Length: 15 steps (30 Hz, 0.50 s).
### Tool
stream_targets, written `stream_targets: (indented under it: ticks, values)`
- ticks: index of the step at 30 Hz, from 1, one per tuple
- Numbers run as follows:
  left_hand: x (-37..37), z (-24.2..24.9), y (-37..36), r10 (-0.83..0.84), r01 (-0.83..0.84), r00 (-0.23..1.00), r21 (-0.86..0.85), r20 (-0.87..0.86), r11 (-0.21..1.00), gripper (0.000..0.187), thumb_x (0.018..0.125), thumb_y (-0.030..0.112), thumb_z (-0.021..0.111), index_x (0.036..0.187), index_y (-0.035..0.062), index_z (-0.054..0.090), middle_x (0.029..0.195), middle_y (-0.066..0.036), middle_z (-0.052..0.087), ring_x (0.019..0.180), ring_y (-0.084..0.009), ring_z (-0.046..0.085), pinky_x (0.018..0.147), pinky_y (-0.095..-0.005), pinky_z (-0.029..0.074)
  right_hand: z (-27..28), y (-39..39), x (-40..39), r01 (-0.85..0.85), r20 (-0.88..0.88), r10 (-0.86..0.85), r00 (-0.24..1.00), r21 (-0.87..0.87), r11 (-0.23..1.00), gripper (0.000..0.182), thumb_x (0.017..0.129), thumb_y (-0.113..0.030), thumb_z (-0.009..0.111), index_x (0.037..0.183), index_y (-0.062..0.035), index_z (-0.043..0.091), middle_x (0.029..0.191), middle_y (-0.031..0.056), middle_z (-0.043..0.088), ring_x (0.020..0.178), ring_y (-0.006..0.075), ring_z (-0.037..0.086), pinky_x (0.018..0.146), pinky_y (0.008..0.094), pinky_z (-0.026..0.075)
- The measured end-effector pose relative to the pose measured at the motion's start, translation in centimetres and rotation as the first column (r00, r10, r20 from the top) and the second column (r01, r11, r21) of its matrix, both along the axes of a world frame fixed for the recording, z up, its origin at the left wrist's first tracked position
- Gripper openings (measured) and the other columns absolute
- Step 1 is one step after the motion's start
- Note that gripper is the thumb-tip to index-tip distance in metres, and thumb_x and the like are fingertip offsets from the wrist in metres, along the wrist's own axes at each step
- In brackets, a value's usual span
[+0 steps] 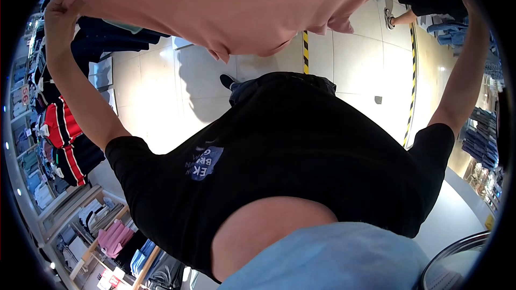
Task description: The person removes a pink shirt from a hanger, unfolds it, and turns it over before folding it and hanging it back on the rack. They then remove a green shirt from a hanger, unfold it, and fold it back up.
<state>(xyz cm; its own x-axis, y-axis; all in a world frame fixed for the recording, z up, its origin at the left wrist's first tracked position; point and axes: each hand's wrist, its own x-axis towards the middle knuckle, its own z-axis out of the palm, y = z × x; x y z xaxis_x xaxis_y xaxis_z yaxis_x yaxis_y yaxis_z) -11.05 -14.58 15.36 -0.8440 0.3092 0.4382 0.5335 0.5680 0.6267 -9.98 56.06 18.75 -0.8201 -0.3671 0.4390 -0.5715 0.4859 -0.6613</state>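
Observation:
A plain pink garment (231, 5) is spread wide across the top of the head view, its lower edge hanging in loose folds. My left hand (67, 8) is closed on its left side, the fingers pinching the cloth. On the other side, my right forearm (466, 70) reaches up to the garment's right end. My right hand is at the dark upper right edge, mostly cut off, with the cloth stretched to it. The garment's upper part lies outside the view, so its exact kind is not clear.
Clothes racks stand at left, with a red and black striped garment (58, 123) and folded pink clothes (114, 238). Stacked jeans (481, 142) fill shelves at right. Yellow-black tape (306, 53) marks the tiled floor. Another person's leg (404, 19) shows at upper right.

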Motion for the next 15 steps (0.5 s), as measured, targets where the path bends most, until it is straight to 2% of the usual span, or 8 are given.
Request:
stream_targets:
  ticks: [2, 4, 5, 7, 9, 10, 13, 15]
  values:
    - [-0.8, 0.7, -0.1, 0.123, -0.124, 0.992, -0.040, -0.014, 0.992, 0.041, 0.094, 0.012, 0.074, 0.132, 0.0008, 0.065, 0.102, -0.005, 0.075, 0.092, -0.0153, 0.071, 0.084, -0.0282, 0.056, -0.4, -2.7, 1.1, 0.000, -0.191, -0.012, 0.981, -0.059, 0.998, 0.029, 0.068, 0.016, 0.052, 0.086, -0.0057, 0.056, 0.087, -0.0007, 0.058, 0.082, 0.0067, 0.055, 0.070, 0.0206, 0.042]
    - [-1.0, 1.4, 0.6, 0.131, -0.129, 0.991, 0.063, -0.027, 0.990, 0.036, 0.095, 0.009, 0.070, 0.128, -0.0021, 0.058, 0.103, -0.010, 0.072, 0.096, -0.0196, 0.070, 0.087, -0.0328, 0.057, 0.4, -2.7, 1.1, 0.060, -0.354, -0.017, 0.935, 0.111, 0.992, 0.031, 0.070, 0.015, 0.048, 0.093, -0.0020, 0.059, 0.088, 0.0037, 0.060, 0.084, 0.0113, 0.057, 0.074, 0.0238, 0.043]
    - [1.0, 2.3, 5.5, 0.079, -0.071, 0.996, 0.184, -0.036, 0.980, 0.030, 0.093, 0.006, 0.071, 0.117, -0.0024, 0.055, 0.100, -0.012, 0.069, 0.092, -0.0210, 0.068, 0.084, -0.0343, 0.057, 0.8, -2.7, 1.0, 0.103, -0.437, -0.014, 0.899, 0.181, 0.978, 0.033, 0.070, 0.015, 0.045, 0.096, -0.0002, 0.060, 0.088, 0.0059, 0.061, 0.085, 0.0137, 0.058, 0.076, 0.0254, 0.044]
    - [3.8, 3.3, 13.0, -0.024, 0.052, 0.997, 0.416, -0.071, 0.908, 0.024, 0.088, 0.000, 0.073, 0.097, -0.0029, 0.050, 0.093, -0.017, 0.062, 0.084, -0.0238, 0.063, 0.078, -0.0372, 0.057, 0.4, -2.0, -0.2, 0.423, -0.725, -0.078, 0.685, 0.308, 0.852, 0.038, 0.071, 0.014, 0.043, 0.101, 0.0020, 0.061, 0.088, 0.0103, 0.062, 0.088, 0.0189, 0.060, 0.080, 0.0295, 0.046]
    - [3.3, 3.1, 13.7, -0.031, 0.085, 0.990, 0.400, -0.141, 0.913, 0.023, 0.093, 0.006, 0.070, 0.093, 0.0008, 0.048, 0.084, -0.009, 0.051, 0.074, -0.0190, 0.054, 0.071, -0.0322, 0.052, 0.6, -5.0, 2.7, 0.315, -0.653, -0.007, 0.758, 0.356, 0.880, 0.038, 0.071, 0.012, 0.041, 0.101, 0.0039, 0.062, 0.088, 0.0142, 0.062, 0.092, 0.0245, 0.061, 0.088, 0.0343, 0.046]
    - [3.1, 3.1, 13.9, -0.033, 0.101, 0.984, 0.390, -0.177, 0.915, 0.025, 0.096, 0.009, 0.069, 0.090, 0.0027, 0.046, 0.079, -0.006, 0.045, 0.069, -0.0165, 0.049, 0.067, -0.0298, 0.050, 0.9, -4.6, 2.3, 0.347, -0.617, -0.049, 0.785, 0.373, 0.860, 0.036, 0.072, 0.011, 0.041, 0.100, 0.0039, 0.062, 0.087, 0.0133, 0.062, 0.091, 0.0238, 0.061, 0.088, 0.0339, 0.046]
    - [3.4, 3.2, 13.5, 0.176, -0.164, 0.984, 0.434, 0.012, 0.886, 0.024, 0.089, 0.006, 0.072, 0.096, 0.0000, 0.049, 0.090, -0.015, 0.055, 0.082, -0.0251, 0.059, 0.077, -0.0361, 0.054, -0.1, -3.9, 1.4, 0.356, -0.562, -0.118, 0.819, 0.336, 0.872, 0.031, 0.072, 0.008, 0.043, 0.096, 0.0043, 0.062, 0.084, 0.0093, 0.060, 0.087, 0.0204, 0.057, 0.084, 0.0322, 0.045]
    - [2.4, 2.4, 11.6, 0.074, -0.088, 0.996, 0.416, 0.049, 0.905, 0.026, 0.094, 0.009, 0.068, 0.112, -0.0008, 0.051, 0.099, -0.014, 0.061, 0.091, -0.0230, 0.062, 0.084, -0.0354, 0.054, -0.9, -3.9, 1.4, 0.297, -0.512, -0.111, 0.852, 0.297, 0.907, 0.029, 0.072, 0.006, 0.045, 0.095, 0.0047, 0.061, 0.082, 0.0067, 0.057, 0.083, 0.0177, 0.054, 0.079, 0.0307, 0.045]
